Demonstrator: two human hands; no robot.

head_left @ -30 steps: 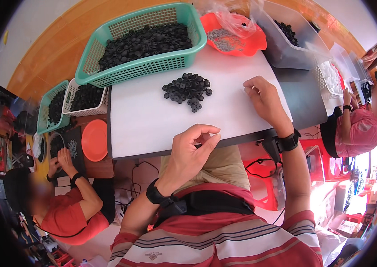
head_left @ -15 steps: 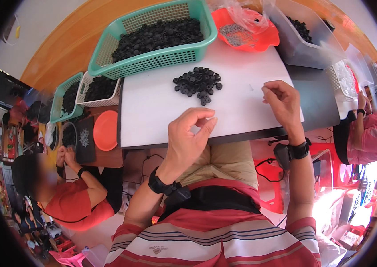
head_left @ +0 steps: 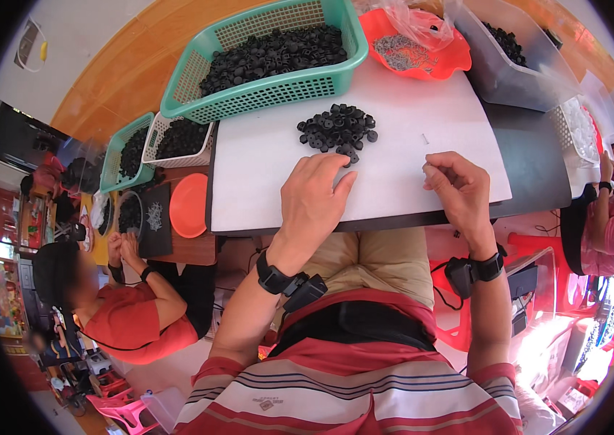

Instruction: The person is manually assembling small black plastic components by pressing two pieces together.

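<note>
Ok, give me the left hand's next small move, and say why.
The left hand should probably pinch one small black part off the near edge of the black pile: it is open, nothing visible in its grasp, its fingers right by that edge.

White tabletop [head_left: 263, 181]: black pieces [head_left: 334, 127] (a loose heap), small pin [head_left: 425, 138], green basket [head_left: 271, 96], red dish [head_left: 458, 62].

Small parts [head_left: 332, 125] are showing solid black; the sheet [head_left: 263, 196] is showing plain white; the large basket [head_left: 271, 99] is showing green with a latticed pattern. The dish [head_left: 458, 61] is showing orange-red, its pins [head_left: 400, 52] grey. The shirt [head_left: 307, 377] is displaying red, white, tan and navy stripes.
</note>
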